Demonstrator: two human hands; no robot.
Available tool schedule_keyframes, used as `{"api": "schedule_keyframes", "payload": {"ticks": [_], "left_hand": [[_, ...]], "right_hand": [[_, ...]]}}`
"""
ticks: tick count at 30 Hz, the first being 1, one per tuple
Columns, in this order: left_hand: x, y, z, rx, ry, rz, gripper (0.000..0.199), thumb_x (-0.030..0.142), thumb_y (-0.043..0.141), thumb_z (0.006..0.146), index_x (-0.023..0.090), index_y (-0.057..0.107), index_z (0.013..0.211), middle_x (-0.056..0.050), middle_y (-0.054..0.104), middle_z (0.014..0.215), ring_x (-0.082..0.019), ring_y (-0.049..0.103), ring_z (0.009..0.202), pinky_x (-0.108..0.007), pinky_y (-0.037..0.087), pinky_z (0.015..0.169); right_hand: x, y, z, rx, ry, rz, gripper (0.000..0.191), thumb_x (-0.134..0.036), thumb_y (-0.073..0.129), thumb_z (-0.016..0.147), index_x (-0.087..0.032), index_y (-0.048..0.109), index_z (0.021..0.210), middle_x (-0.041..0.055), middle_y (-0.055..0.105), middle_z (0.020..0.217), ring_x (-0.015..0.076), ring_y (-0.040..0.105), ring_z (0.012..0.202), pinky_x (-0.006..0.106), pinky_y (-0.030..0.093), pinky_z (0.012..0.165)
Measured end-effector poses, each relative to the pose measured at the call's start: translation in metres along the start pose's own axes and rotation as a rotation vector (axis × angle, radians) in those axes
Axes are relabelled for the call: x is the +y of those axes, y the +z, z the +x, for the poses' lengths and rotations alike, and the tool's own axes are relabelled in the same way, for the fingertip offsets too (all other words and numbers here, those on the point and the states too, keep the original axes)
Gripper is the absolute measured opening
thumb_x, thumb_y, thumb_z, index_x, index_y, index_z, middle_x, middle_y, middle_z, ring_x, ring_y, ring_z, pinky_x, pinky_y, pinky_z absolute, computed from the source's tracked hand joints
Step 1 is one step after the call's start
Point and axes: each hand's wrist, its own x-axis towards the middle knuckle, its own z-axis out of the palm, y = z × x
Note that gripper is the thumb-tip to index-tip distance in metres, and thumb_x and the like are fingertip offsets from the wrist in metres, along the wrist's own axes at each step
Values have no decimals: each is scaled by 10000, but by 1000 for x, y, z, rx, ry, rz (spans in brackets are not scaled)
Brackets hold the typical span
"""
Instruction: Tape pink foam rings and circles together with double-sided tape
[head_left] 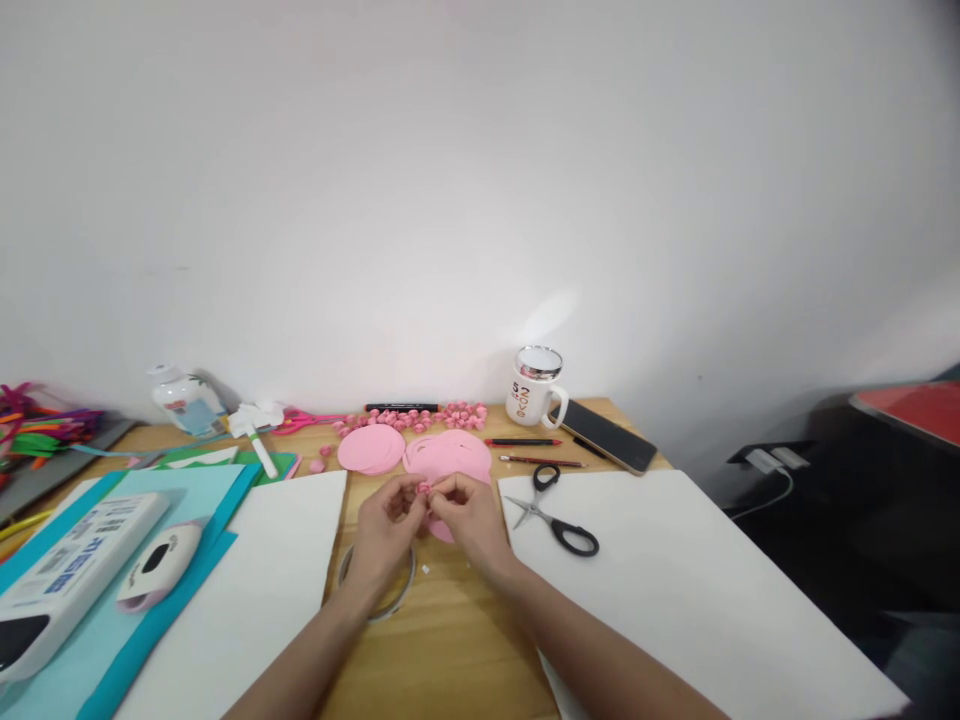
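My left hand (pixel 391 522) and my right hand (pixel 466 512) meet over the middle of the wooden table, fingertips pinched together. Between them is a small pink paper rose (pixel 424 489), partly covered by the fingers. Just below the hands a pink paper circle (pixel 441 529) shows. Beyond them lie more pink paper circles (pixel 450 455) and a separate stack of pink circles (pixel 371 449). Behind these is a row of small rolled pink roses (pixel 461 414). A roll of tape (pixel 405 592) lies under my left wrist, with a tiny white scrap (pixel 426 569) beside it.
Black-handled scissors (pixel 551 518) lie open on white paper (pixel 675 560) at right. Behind stand a mug (pixel 535 388), a phone (pixel 607 435) and pencils (pixel 523 442). At left are white paper (pixel 289 550), teal sheets (pixel 202 500), a long white box (pixel 82 580) and a white bottle (pixel 187 402).
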Motion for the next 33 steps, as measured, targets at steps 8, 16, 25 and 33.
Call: {"api": "schedule_keyframes", "payload": {"ticks": [8,16,25,33], "left_hand": [[0,-1,1,-28,-24,-13,246,325,591,696,128,633,839,-49,677,719,-179,625,655,-283,503,627],[-1,-8,4,-16,102,151,219,302,572,713,152,668,840,-60,696,829,-198,636,745,-293,490,699],[-9,-27,19,22,87,239,256,335,524,752,143,655,859,-12,632,589,-140,572,480,-238,463,501],[-13,-29,21,38,92,202,267,355,527,748,147,642,871,-35,658,628,-171,628,549,-266,495,553]], "right_hand": [[11,0,2,-10,40,60,91,-219,576,630,-154,555,571,8,601,595,123,563,530,242,499,548],[8,1,8,-92,78,69,129,-268,596,645,-153,550,612,-6,590,575,119,575,525,255,507,564],[-9,-7,-19,-545,-403,-668,134,-190,657,646,-220,657,777,28,582,846,151,569,727,247,457,631],[-19,-4,-36,-757,-508,-1120,136,-253,499,815,-225,597,906,49,522,1072,183,550,850,265,430,643]]}}
